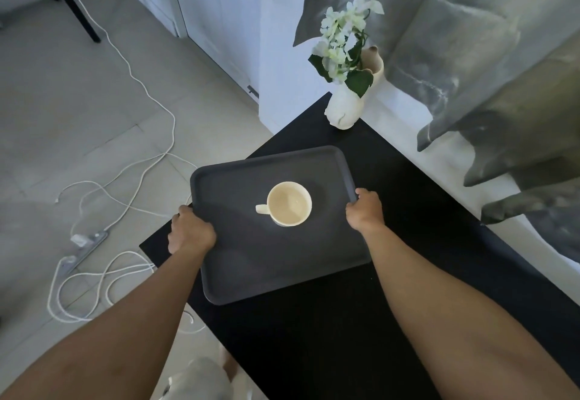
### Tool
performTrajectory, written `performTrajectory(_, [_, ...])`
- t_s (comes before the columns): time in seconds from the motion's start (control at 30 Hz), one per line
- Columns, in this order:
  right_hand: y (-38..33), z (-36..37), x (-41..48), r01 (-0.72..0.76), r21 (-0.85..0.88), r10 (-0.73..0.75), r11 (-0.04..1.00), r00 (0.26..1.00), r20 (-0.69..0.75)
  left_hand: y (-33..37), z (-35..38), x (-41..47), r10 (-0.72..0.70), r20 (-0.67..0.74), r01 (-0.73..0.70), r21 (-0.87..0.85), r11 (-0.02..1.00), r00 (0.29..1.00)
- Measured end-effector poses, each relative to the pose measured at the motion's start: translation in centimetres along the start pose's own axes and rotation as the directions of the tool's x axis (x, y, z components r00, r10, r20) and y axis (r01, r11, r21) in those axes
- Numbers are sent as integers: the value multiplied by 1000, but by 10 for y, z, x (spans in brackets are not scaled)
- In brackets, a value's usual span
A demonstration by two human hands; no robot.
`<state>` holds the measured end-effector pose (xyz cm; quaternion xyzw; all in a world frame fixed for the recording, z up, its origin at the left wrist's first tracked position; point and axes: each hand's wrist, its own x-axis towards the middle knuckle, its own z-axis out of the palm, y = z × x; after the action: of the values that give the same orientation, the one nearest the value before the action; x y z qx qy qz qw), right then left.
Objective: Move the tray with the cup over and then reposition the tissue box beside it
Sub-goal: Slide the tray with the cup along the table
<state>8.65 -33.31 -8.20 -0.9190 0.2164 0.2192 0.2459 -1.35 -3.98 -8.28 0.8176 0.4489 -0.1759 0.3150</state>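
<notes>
On the left, my left hand [191,234] clamps the tray [279,227] rim, which overhangs the table [417,242] edge. Centre, the cup [288,204] sits upright on it and looks empty. Right hand [365,209] grips the far-right rim. I'd say the tray move is underway; tissue box nowhere in view.

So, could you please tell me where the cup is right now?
The cream cup stands upright near the middle of the dark tray, between the left hand and right hand gripping its edges.
</notes>
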Motion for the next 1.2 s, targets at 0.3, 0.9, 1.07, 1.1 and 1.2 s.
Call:
performTrajectory(0.3, [-3, 9, 10, -95, -71, 87, 993, 991, -105, 0, 5, 1, -6, -40, 3, -68, 998, 999])
performTrajectory(0.9, [28, -7, -4, -272, 83, 274, 959, 962, -14, 0, 2, 5, 98, -93, -107, -99, 989, 991])
performTrajectory(1.07, [41, -23, -16, -303, 137, 308, 943, 951, -19, 19, 1, 1, 176, -74, -183, -98, 978, 982])
performTrajectory(1.1, [45, -26, -19, -312, 147, 318, 939, 948, -19, 23, 1, -1, 195, -72, -202, -97, 975, 978])
performTrajectory(1.2, [60, -36, -26, -338, 192, 347, 921, 938, -15, 39, 3, -5, 254, -61, -259, -92, 961, 965])
